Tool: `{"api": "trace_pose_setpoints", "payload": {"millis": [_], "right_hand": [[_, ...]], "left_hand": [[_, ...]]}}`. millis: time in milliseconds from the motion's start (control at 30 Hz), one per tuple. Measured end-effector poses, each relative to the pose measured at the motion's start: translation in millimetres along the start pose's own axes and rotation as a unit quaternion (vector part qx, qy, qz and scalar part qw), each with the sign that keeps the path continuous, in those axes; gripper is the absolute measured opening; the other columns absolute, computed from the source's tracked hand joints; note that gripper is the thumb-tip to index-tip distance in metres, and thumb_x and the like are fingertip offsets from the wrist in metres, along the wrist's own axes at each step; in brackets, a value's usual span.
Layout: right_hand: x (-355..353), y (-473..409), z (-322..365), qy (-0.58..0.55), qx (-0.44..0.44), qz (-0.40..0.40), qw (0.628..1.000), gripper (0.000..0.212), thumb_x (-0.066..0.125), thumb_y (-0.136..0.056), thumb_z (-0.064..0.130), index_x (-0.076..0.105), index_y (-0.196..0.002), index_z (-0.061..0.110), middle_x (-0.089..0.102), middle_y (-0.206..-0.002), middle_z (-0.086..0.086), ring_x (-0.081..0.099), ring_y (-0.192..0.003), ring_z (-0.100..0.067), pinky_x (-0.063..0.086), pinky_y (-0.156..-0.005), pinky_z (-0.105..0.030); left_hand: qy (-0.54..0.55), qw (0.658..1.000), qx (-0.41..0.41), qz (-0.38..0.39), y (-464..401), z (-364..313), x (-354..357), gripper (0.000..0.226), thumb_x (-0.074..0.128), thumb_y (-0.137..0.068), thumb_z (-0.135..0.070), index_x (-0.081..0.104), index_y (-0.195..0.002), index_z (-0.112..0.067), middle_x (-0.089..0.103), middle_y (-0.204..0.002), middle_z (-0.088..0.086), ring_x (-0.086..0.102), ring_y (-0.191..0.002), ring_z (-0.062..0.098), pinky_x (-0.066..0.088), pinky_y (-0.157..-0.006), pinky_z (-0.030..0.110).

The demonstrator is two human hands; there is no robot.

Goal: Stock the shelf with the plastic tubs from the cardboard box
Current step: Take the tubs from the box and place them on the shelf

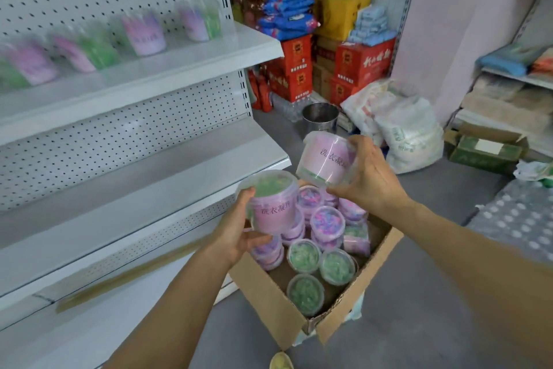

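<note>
An open cardboard box (270,297) lies on the floor beside the white shelf unit, with several lidded plastic tubs (327,220) of pink, purple and green beads inside. My left hand (239,229) grips one pink-labelled tub (273,204) just above the box's left corner. Higher up and to the right, my right hand (369,175) holds a second pink-labelled tub (324,157), tilted. Several tubs (143,33) stand in a row on the upper shelf (185,67), blurred. The two lower shelves (167,171) hold no tubs.
Red and yellow cartons (363,60), blue packets and a metal bucket (320,117) crowd the back corner. White sacks (398,126) lie right of the bucket. A green box (484,151) and another shelf unit stand at the right. Grey floor surrounds the cardboard box.
</note>
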State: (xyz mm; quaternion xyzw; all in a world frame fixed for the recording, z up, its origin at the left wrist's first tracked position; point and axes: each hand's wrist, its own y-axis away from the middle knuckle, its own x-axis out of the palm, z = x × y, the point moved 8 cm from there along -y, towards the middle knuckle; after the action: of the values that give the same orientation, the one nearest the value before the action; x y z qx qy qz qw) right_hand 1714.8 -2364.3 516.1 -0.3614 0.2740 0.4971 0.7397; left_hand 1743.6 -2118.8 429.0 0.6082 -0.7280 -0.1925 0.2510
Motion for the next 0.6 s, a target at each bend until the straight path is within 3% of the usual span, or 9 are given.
{"api": "trace_pose_setpoints", "payload": {"millis": [133, 367, 500, 600], "right_hand": [[-7, -30, 24, -0.004, -0.035, -0.01, 0.999, 0.095, 0.086, -0.058, 0.042, 0.033, -0.132, 0.016, 0.046, -0.123, -0.003, 0.043, -0.115, -0.02, 0.041, -0.085, -0.031], [-21, -104, 76, -0.018, -0.103, -0.053, 0.993, 0.095, 0.088, -0.055, 0.032, 0.035, -0.133, 0.02, 0.043, -0.113, 0.007, 0.048, -0.106, -0.02, 0.04, -0.077, -0.028], [-26, -151, 108, 0.005, -0.155, -0.079, 0.985, 0.102, 0.089, -0.057, 0.032, 0.031, -0.14, 0.019, 0.045, -0.132, 0.0, 0.041, -0.117, -0.02, 0.038, -0.086, -0.028], [-28, -182, 130, 0.012, -0.174, -0.098, 0.98, 0.105, 0.088, -0.058, 0.036, 0.028, -0.143, 0.02, 0.043, -0.136, 0.001, 0.039, -0.12, -0.019, 0.039, -0.09, -0.029]], "left_hand": [[-0.019, 0.999, 0.034, -0.008, 2, -47, -9, 0.031, 0.055, -0.09, -0.048, 0.055, -0.106, -0.022, 0.051, -0.119, 0.019, 0.067, -0.085, 0.035, 0.058, -0.078, 0.044], [-0.004, 0.996, 0.077, -0.037, -20, -130, -32, 0.058, 0.059, -0.085, -0.055, 0.047, -0.128, -0.019, 0.049, -0.121, 0.02, 0.068, -0.087, 0.038, 0.059, -0.077, 0.042], [0.019, 0.994, 0.104, -0.036, -32, -170, -40, 0.059, 0.059, -0.085, -0.055, 0.045, -0.13, -0.02, 0.048, -0.125, 0.021, 0.066, -0.087, 0.037, 0.058, -0.083, 0.044], [0.029, 0.99, 0.13, -0.038, -37, -202, -45, 0.053, 0.059, -0.085, -0.055, 0.05, -0.121, -0.017, 0.053, -0.112, 0.019, 0.066, -0.086, 0.036, 0.057, -0.084, 0.045]]}}
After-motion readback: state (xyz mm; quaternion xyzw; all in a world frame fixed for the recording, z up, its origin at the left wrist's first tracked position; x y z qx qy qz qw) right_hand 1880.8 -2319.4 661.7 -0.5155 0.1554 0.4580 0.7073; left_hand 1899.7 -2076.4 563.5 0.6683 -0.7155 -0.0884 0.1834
